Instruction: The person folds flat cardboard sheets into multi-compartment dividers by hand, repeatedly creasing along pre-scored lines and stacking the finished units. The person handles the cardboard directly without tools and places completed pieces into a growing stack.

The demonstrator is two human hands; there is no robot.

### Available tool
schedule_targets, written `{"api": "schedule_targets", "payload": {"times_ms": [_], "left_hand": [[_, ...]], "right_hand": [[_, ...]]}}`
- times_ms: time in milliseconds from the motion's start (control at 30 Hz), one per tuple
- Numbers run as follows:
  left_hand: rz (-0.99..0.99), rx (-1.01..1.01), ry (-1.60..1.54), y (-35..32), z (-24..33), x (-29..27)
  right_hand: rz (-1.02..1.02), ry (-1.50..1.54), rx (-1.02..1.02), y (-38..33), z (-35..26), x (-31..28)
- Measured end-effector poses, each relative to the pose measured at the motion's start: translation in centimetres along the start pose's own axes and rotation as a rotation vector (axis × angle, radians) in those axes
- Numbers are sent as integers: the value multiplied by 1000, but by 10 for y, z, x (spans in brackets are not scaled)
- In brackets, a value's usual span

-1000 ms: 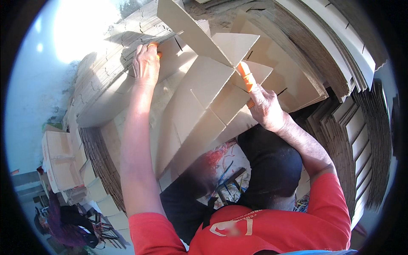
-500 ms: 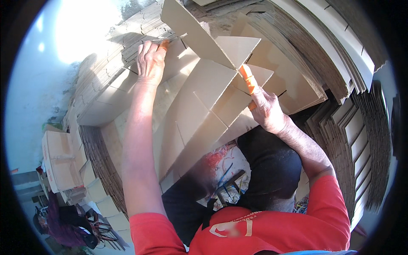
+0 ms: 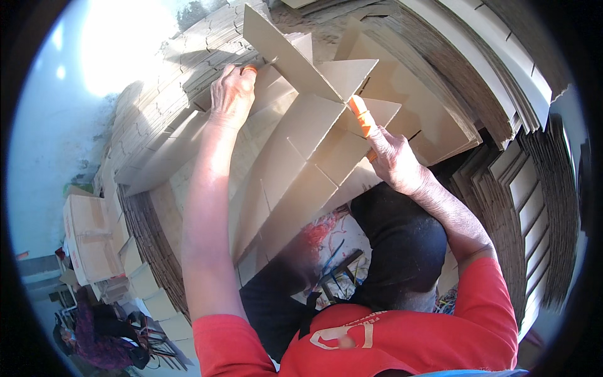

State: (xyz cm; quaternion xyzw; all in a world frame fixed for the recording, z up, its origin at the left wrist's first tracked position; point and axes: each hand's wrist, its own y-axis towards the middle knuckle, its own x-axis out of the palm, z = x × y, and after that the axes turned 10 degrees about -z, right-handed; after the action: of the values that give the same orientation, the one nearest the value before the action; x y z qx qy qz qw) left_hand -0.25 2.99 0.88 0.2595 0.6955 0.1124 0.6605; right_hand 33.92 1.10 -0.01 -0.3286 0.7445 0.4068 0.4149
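**Over the Lap: Seating Slotted Cardboard Dividers**

Over the lap, above the dark trousers [image 3: 402, 251], slotted cardboard divider assembly [image 3: 295, 163] held tilted, far end resting against the stacked flat cardboard sheets [image 3: 163, 100] ahead.

Hand state:
- Left hand [image 3: 231, 94]: closed over the far upper edge of the long divider strip, fingers curled on top, an orange finger cover visible at one fingertip.
- Right hand [image 3: 392, 160]: closed on the near right edge of a cross strip [image 3: 352, 78], orange-covered finger [image 3: 361, 116] extended along the cardboard close to a slot.

Recommended technique, judged from the present grip:
1. Keep the left hand firm on the far edge, so that the long strip neither bows nor slides off the stack.
2. Align slot to slot before pressing; forcing a misaligned slot likely tears the corrugated edge.
3. Press with the extended finger directly beside the slot, not at the free corner, to avoid folding the strip.
4. Seat each crossing fully; a half-seated crossing probably skews the grid.
5. Hold strips square to one another while pressing.

Surroundings: upright bundles of flattened cardboard [image 3: 521, 188] standing to the right; folded boxes [image 3: 88, 239] piled low on the left; coloured cords or wires [image 3: 326, 251] on the floor between the legs. Depth of the current crossing not discernible.
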Motion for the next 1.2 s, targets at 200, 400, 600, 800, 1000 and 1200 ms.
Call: {"api": "schedule_targets", "payload": {"times_ms": [200,400,600,800,1000,1200], "left_hand": [[38,-18,-88,2,13,-11],[77,43,-173,8,37,-26],[193,115,-474,15,93,-73],[-26,-61,-542,9,109,-98],[-423,-257,-551,-15,97,-69],[-113,-276,-517,-56,88,-105]], "right_hand": [[69,1,-42,-9,8,-8],[-92,-26,53,-11,-2,-25],[-179,-176,176,-19,-14,-49],[-206,-238,164,-23,-32,-83],[-317,-130,165,-5,0,-58],[-239,74,229,-15,6,-85]]}}
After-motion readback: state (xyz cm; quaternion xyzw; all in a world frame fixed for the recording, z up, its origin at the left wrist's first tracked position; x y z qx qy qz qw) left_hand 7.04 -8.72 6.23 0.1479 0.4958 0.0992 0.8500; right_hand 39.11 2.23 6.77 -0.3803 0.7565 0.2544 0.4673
